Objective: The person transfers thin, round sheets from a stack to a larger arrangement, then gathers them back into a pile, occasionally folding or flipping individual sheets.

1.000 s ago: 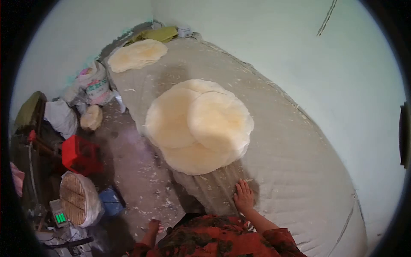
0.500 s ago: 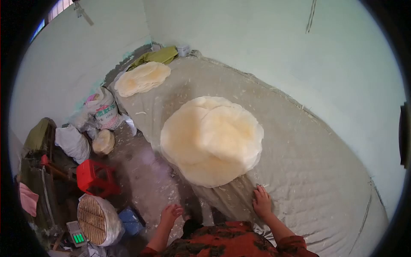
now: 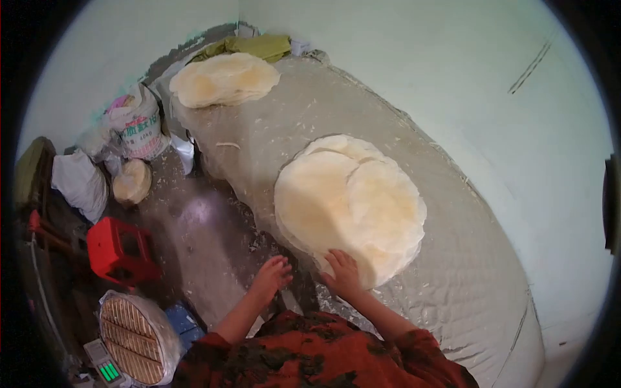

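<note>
A stack of large, thin, round, pale flatbreads (image 3: 349, 200) lies on the cloth-covered surface (image 3: 259, 139) in front of me, its sheets overlapping unevenly. At the stack's near edge is my right hand (image 3: 343, 270), fingers stretched out over the lower sheets and apparently touching them. My left hand (image 3: 272, 278) hovers to the left of the stack, beyond the surface's edge, with its fingers apart and slightly bent; nothing is in it. Farther back on the same surface rests a second flatbread pile (image 3: 223, 81).
On the floor at left stand a red stool (image 3: 103, 249), a plastic-wrapped round slatted tray (image 3: 129, 336), a scale with a green display (image 3: 107, 365) and a blue box (image 3: 184, 323). Behind them are a printed sack (image 3: 142, 132) and a white bag (image 3: 77, 184). Walls border the surface.
My right hand has moved left from the bare cloth to the stack's near edge. My left hand has risen slightly toward the stack. The view has shifted, and the body is closer to the surface.
</note>
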A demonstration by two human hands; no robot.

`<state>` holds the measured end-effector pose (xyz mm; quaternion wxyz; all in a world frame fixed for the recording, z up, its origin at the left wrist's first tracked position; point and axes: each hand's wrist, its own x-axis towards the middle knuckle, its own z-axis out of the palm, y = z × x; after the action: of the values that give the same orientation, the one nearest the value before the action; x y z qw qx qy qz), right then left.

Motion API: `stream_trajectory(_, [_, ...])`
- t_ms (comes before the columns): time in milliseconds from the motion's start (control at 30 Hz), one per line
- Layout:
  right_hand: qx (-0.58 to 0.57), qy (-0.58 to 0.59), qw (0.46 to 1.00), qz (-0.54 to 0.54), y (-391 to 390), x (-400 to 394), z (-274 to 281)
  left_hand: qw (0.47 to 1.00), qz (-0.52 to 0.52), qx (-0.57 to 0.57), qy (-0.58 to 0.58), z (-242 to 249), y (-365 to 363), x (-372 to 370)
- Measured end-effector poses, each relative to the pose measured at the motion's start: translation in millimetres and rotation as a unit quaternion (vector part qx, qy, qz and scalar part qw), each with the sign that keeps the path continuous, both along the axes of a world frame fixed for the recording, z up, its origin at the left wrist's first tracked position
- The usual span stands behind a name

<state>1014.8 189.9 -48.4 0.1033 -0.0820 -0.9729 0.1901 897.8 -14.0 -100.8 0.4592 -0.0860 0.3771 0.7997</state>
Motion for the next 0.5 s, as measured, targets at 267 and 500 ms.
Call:
stream_trajectory(267, [0.134,-0.054,0.989,-0.019,-24.9,-98.4,-29.0,0.997,-0.036,0.059,-0.029,-8.7,26.2,-62.5])
stream_trajectory(500, [0.127,-0.092,0.987,-0.027,-19.2,-109.5,-29.4,0.994,-0.051,-0.093,0.023,9.6,30.3,-89.4])
